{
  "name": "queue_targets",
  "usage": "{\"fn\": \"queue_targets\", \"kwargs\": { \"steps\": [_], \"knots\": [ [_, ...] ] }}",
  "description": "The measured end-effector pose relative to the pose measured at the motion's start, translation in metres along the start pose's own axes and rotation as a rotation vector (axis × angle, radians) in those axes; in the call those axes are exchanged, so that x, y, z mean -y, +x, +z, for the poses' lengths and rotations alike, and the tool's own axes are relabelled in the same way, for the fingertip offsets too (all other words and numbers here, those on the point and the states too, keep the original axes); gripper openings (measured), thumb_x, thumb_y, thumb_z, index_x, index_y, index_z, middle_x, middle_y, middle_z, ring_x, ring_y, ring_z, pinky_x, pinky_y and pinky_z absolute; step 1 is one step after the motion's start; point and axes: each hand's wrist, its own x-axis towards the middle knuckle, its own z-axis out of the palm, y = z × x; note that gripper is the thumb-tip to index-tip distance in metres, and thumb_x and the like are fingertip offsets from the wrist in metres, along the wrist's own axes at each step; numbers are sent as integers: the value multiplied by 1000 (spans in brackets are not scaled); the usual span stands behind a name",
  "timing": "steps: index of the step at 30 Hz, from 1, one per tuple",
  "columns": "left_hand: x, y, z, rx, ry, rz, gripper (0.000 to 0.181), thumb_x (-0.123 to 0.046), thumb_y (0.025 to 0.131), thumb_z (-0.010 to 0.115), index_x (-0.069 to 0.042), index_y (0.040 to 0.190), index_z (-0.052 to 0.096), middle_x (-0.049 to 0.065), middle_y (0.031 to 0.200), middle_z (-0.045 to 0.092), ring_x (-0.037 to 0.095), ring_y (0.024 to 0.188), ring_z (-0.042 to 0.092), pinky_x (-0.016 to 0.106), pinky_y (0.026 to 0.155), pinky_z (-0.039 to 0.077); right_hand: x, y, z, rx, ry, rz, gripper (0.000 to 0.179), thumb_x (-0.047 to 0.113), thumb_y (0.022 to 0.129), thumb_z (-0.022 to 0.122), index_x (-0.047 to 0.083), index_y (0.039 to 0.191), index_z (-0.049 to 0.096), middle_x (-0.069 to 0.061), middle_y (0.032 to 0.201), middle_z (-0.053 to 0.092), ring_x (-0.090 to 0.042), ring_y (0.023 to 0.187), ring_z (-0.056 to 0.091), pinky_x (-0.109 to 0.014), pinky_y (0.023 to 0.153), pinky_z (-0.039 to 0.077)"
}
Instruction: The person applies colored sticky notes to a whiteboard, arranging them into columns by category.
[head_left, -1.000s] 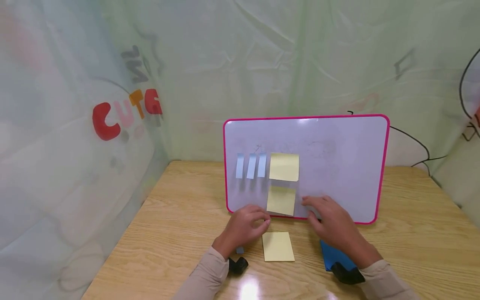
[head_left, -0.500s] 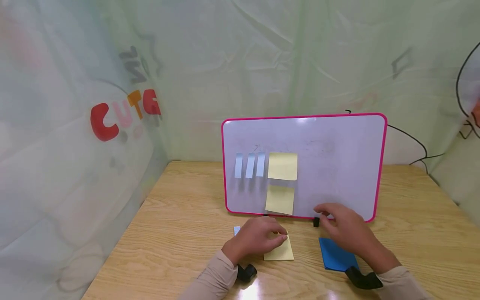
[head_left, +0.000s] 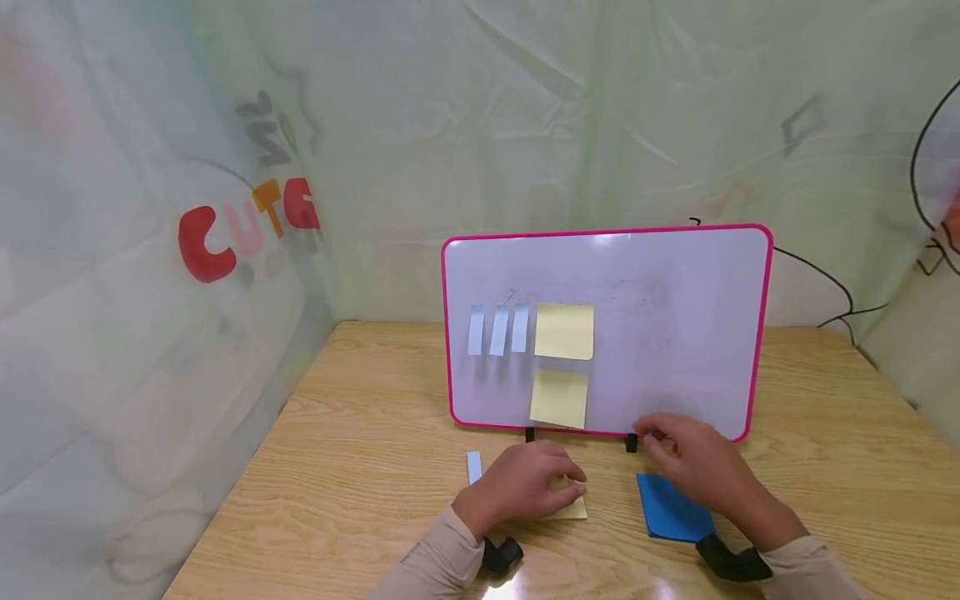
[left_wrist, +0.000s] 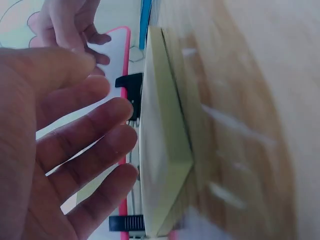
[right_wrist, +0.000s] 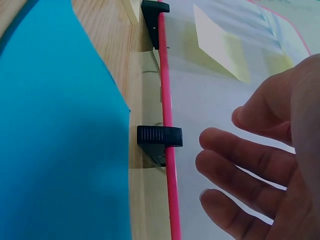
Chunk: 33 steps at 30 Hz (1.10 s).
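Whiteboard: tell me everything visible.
The whiteboard is a glossy, faintly smudged white panel with rounded corners and a pink frame. It stands propped on black supports on the wooden table. Three narrow blue strips and two yellow notes stick to its left half. Whether the right hand touches it is unclear.

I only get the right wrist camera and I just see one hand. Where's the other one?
Observer: The left hand is over the yellow pad on the table; I can't tell if they touch.
Operator: Is it holding anything?
Observer: I see nothing in it: the left wrist view shows its fingers spread apart.
Operator: What's next to it?
Observer: In the head view, a light blue strip lies on the table, just left of it.
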Motion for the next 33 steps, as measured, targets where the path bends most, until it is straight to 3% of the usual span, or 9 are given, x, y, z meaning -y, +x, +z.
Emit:
{"fn": "queue_targets", "kwargs": {
  "steps": [6,12,25,33],
  "knots": [
    [2,-8,-3,71,4,-66,15,-44,89,73,-30,93,78,-19,84,57,-7,77,50,8,62,38,1,-2,4,39,6,1,14,6,92,69,9,105,74,-1,100,72,-17,85,63,-42,72,55],
    [3,-13,-6,117,2,-108,19,-49,84,76,-32,93,77,-20,82,53,-9,71,47,10,57,35,1,-4,6,69,-1,-5,14,9,93,68,11,107,74,1,102,71,-16,87,63,-42,73,56],
    [4,-17,-7,130,-14,-114,25,-51,80,80,-32,97,77,-19,82,51,-8,68,45,10,58,34,0,-4,10,105,4,-28,14,10,94,68,14,106,74,7,98,70,-12,86,61,-37,72,54],
    [4,-22,-10,133,-9,-101,35,-56,76,81,-32,101,78,-16,90,52,-3,79,49,10,63,36,-1,-5,14,93,-9,-65,14,11,93,69,14,106,74,9,98,70,-8,85,63,-34,71,54]
  ]
}}
